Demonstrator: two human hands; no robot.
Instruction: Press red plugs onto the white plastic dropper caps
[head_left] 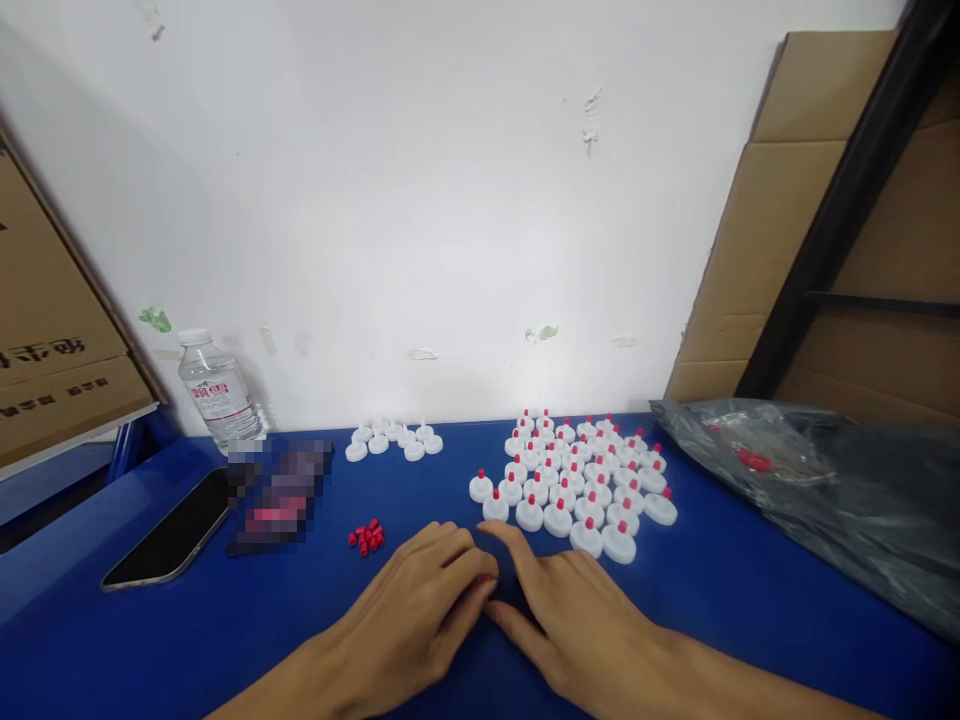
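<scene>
My left hand (427, 590) is closed in a pinch at the front of the blue table. A bit of red, which looks like a small red cap (486, 578), shows between its thumb and index finger. Facing it, my right hand (581, 610) has thumb and index finger spread apart around the left fingertips, with nothing visible held; its other fingers are partly hidden. Loose red caps (367, 537) lie in a small pile beyond my left hand. Many white round lids with red tips (557, 518) stand grouped beyond my right hand. Several white lids without red tips (378, 443) sit near the wall.
On the left are a phone (169, 530), a blurred dark packet (281, 500) and a water bottle (219, 392). A grey plastic bag (862, 480) covers the right side, with a clear bag of red pieces (754, 460) on it. Cardboard (757, 220) leans at the right.
</scene>
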